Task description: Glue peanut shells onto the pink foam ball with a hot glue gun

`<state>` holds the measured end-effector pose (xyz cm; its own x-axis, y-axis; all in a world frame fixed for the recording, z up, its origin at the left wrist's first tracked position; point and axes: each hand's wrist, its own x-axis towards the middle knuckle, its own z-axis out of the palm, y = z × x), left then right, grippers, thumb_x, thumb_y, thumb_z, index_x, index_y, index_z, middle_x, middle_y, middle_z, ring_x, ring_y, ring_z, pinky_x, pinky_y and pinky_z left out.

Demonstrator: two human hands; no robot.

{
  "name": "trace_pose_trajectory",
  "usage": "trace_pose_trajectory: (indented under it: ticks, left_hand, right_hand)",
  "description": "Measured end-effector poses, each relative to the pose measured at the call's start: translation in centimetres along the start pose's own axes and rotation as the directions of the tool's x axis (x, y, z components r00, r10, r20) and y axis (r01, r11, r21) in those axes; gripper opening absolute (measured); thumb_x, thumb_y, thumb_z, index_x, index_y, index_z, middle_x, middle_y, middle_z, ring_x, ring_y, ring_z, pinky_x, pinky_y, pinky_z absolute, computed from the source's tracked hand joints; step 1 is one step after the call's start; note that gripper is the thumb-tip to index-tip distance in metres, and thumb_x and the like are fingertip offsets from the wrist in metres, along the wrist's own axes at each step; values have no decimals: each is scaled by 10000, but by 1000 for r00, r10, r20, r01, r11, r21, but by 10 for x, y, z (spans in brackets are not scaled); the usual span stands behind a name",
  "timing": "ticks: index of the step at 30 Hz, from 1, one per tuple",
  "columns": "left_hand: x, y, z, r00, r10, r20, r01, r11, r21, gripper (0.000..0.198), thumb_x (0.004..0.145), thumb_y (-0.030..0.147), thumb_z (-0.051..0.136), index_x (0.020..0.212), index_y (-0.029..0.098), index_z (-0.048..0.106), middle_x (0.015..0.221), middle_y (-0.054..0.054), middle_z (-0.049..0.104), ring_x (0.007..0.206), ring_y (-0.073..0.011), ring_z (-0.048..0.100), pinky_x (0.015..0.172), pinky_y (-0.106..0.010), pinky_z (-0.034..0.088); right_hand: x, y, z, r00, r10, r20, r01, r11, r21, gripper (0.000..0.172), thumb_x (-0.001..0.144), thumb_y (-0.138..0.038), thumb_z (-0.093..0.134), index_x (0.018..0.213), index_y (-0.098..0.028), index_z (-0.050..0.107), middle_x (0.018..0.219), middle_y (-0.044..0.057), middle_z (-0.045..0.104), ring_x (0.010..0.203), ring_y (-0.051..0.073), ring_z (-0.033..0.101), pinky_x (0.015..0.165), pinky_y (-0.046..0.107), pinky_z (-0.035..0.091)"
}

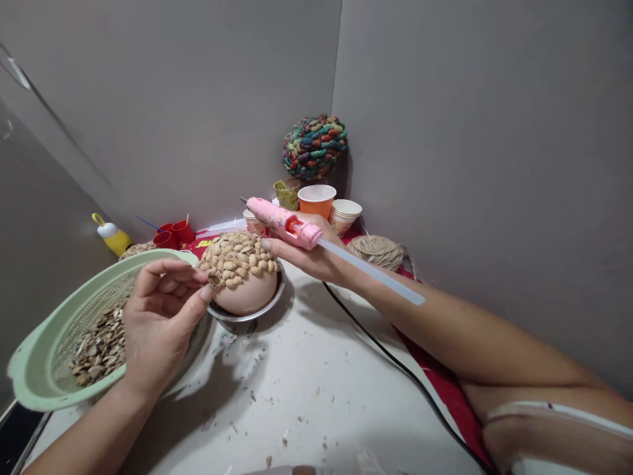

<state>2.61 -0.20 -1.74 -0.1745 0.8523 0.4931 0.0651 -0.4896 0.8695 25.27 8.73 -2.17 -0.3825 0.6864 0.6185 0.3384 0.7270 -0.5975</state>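
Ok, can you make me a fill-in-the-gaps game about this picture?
1. The right hand holds a glue gun coloured ____.
2. The left hand pinches a shell beside the ball, whose top is covered in ____.
3. The colander beneath the left hand is coloured ____.

Missing words: pink, shells, green.

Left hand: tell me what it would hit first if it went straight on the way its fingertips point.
Most likely the shell-covered ball in the metal bowl; the left hand, pinching a shell, points at its near side.
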Motion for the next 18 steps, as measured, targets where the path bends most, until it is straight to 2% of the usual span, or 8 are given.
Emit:
trace_pose_trajectory:
  ticks: [4, 8, 13, 18]
  left_hand:
    - [-9, 2, 1, 985, 174, -16, -169, 971, 170, 373, 727, 121, 850, 1006, 306, 684, 943, 38, 741, 888, -152, 699, 881, -286, 599]
    - [-14, 0, 1, 946, 322, -34, -309, 928, 210, 508, 656, 52, 866, 1049, 315, 681, 960, 41, 742, 878, -161, 713, 875, -318, 610]
    - [-14, -7, 0, 932, 362, 37, -356, 887, 295, 463, 670, 108, 851, 1044, 341, 711, 943, 46, 753, 884, -202, 730, 853, -398, 619]
    - [-12, -12, 1, 911, 410, 56, -402, 845, 352, 530, 644, 65, 845, 1066, 368, 737, 958, 42, 756, 868, -195, 710, 876, -382, 623]
  right_hand:
    - [5, 21, 14, 990, 124, -60, -115, 983, 141, 251, 877, -409, 618, 886, -162, 571, 842, 46, 595, 792, 178, 539, 739, 313, 468]
    - [7, 33, 24, 983, 180, -45, -166, 959, 229, 370, 838, -507, 648, 896, -162, 527, 869, 38, 585, 814, 164, 525, 776, 308, 460]
    - [6, 33, 27, 980, 199, -11, -191, 952, 239, 448, 815, -588, 652, 849, -187, 455, 815, 13, 517, 742, 141, 466, 685, 280, 402]
    - [5, 33, 30, 984, 178, 21, -178, 956, 234, 441, 826, -577, 655, 816, -198, 430, 804, 9, 483, 763, 151, 457, 699, 289, 396]
